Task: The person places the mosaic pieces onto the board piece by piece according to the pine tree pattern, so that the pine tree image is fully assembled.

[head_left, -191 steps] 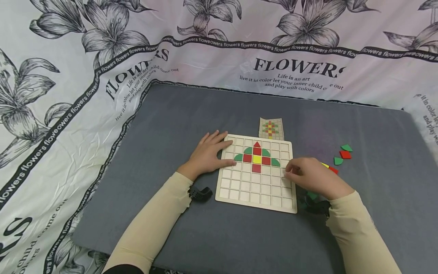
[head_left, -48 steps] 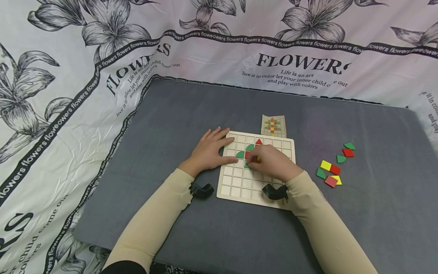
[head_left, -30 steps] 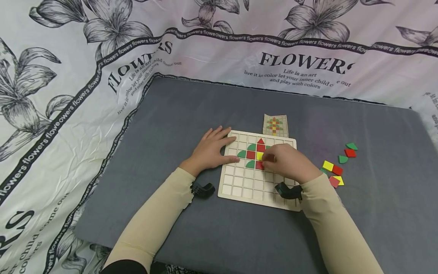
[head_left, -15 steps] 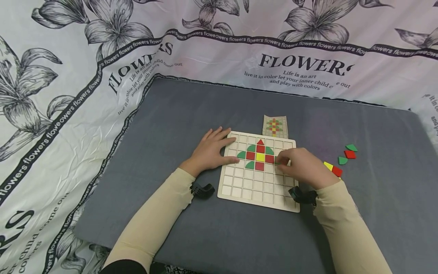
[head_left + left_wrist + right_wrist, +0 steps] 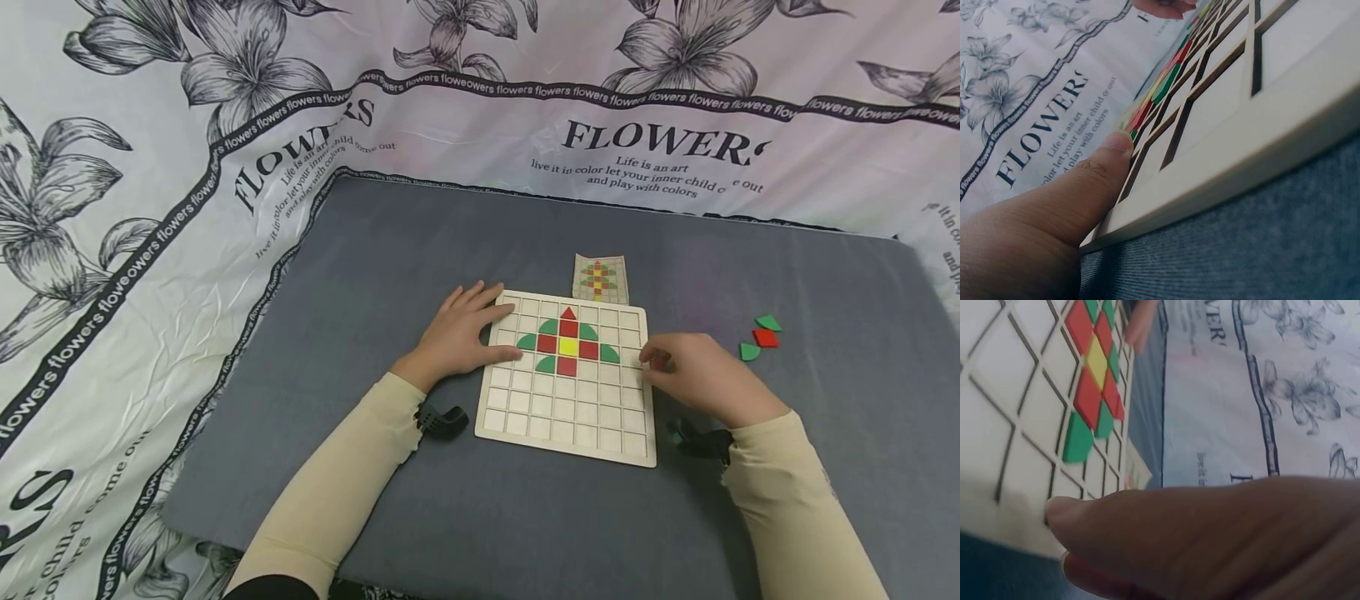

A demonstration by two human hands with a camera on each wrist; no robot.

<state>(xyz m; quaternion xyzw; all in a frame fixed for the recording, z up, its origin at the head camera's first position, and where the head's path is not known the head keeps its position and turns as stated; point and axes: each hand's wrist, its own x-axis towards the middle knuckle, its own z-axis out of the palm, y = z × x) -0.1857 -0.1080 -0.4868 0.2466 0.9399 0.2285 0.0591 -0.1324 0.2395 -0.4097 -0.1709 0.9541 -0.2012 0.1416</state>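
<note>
A square wooden grid board (image 5: pixel 562 408) lies on the grey table, holding red, green and yellow flat tiles in a symmetric pattern. A yellow tile (image 5: pixel 568 347) sits at the centre, a red triangle (image 5: pixel 568 314) at the top. One green tile (image 5: pixel 546 364) is at the pattern's lower left. My left hand (image 5: pixel 457 333) rests on the board's left edge, fingers spread, thumb (image 5: pixel 1094 178) on the grid. Over the right edge hovers my right hand (image 5: pixel 701 375), fingers loosely bent. Its thumb (image 5: pixel 1147 515) and a fingertip show no tile between them in the right wrist view.
A small pattern card (image 5: pixel 602 279) lies behind the board, partly covered by it. To the right are a loose red tile (image 5: pixel 766 337) and two loose green tiles, one the nearer green tile (image 5: pixel 749 352). A flower-printed cloth (image 5: pixel 480 137) hangs behind the table.
Since the oldest frame, a green tile has appeared at the pattern's lower left. My right hand has moved right from the pattern to the board's edge, covering several loose tiles. My left hand stays.
</note>
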